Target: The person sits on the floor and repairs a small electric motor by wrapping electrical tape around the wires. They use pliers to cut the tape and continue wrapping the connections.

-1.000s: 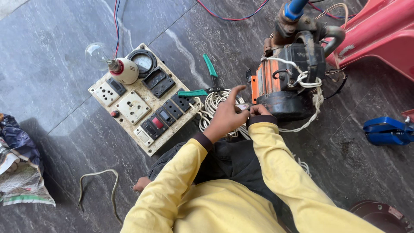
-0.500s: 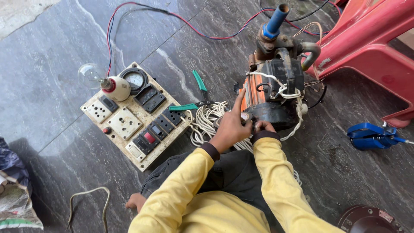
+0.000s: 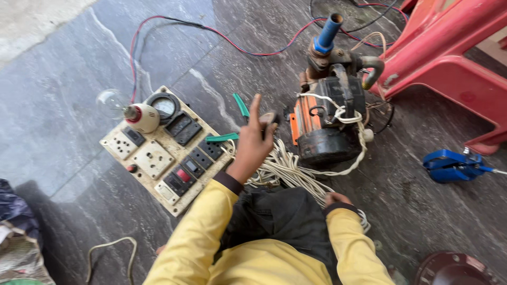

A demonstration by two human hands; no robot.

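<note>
the left hand (image 3: 253, 145) is rising above the white cord bundle (image 3: 288, 171), index finger extended and the other fingers pinching a small round grey part, beside the orange-and-black pump motor (image 3: 327, 126) on the floor. the right hand (image 3: 335, 199) is resting low on the cord, its grip hidden. half a second ago both hands were at the motor's side; the switch board (image 3: 158, 153) and green pliers (image 3: 232, 124) are lying unchanged.

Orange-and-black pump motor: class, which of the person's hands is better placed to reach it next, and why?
Probably the left. The left hand is raised, one finger extended, close beside the orange-and-black pump motor. The right hand lies low by the coil of white cord, farther off.
</note>
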